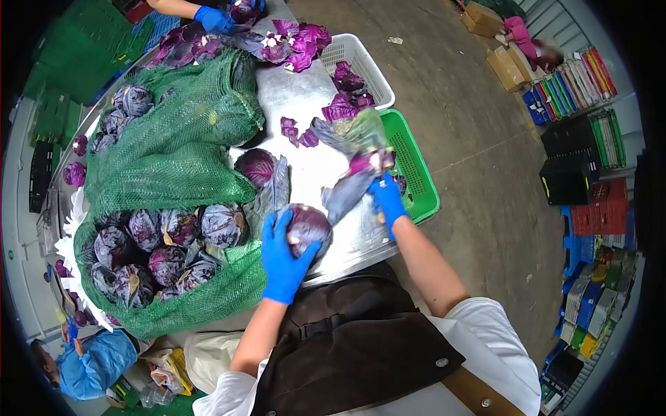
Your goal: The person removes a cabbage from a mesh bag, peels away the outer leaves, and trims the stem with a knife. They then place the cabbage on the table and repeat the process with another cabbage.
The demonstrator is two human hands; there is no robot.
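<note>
My left hand, in a blue glove, is wrapped around a purple cabbage that rests near the front edge of the metal table. My gloved right hand is closed at the base of loose outer cabbage leaves, which are blurred by motion over the table's right side. A small yellowish spot shows beneath its fingers, too small to name. Behind my left hand sits another purple cabbage with a drooping leaf beside it.
Green mesh sacks of cabbages cover the table's left side. A green crate and a white basket with leaves stand along the right edge. Another person's gloved hand works at the far end. A person in blue is lower left.
</note>
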